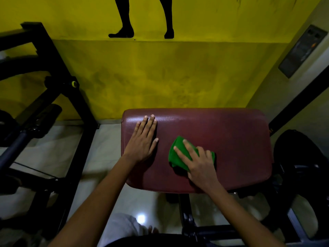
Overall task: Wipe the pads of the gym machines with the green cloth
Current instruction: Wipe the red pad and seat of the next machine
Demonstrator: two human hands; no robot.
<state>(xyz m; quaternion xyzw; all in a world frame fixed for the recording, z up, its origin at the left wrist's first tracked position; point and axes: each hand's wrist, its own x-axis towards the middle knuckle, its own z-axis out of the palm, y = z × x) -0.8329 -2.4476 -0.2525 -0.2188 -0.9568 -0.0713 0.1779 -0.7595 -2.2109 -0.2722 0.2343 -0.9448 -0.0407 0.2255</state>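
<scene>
A wide maroon padded cushion (222, 132) of a gym machine lies in front of me, close to a yellow wall. My left hand (144, 139) rests flat on its left part with straight fingers. My right hand (199, 163) presses a folded green cloth (178, 154) onto the middle of the pad, fingers spread over it. Part of the cloth is hidden under that hand.
A black machine frame (58, 82) with a roller pad (44, 116) stands at the left. Another black pad (299, 150) and frame bars sit at the right. A switch panel (302, 50) hangs on the right wall. Pale tiled floor (99, 157) shows below.
</scene>
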